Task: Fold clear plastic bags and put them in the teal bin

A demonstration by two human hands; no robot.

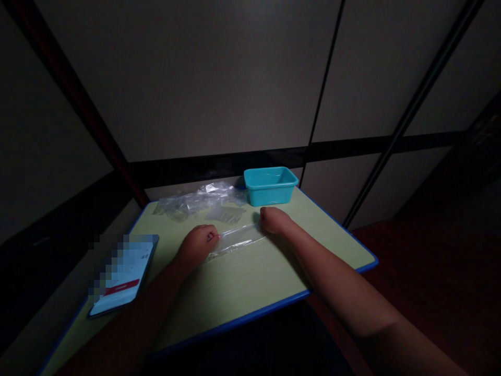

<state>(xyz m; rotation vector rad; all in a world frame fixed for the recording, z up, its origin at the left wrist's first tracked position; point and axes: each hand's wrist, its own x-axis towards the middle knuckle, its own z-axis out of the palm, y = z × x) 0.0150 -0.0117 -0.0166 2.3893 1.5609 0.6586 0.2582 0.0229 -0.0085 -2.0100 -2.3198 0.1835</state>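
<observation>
A clear plastic bag (241, 238) is stretched between my two hands, just over the table. My left hand (199, 243) is closed on its left end, with fingers curled in. At the opposite end, my right hand (273, 219) grips the bag in a closed fist; most of its fingers are hidden from view. Behind my hands lies a loose pile of crumpled clear plastic bags (199, 201). An open turquoise plastic basin (270, 196) stands just beyond my right hand.
The pale green table (242, 287) has a blue edge. A tablet (129, 266) with a lit screen lies at its left side. Behind the table rises a panelled wall or cabinet (219, 78) with dark strips. Reddish floor (422, 256) shows at the right.
</observation>
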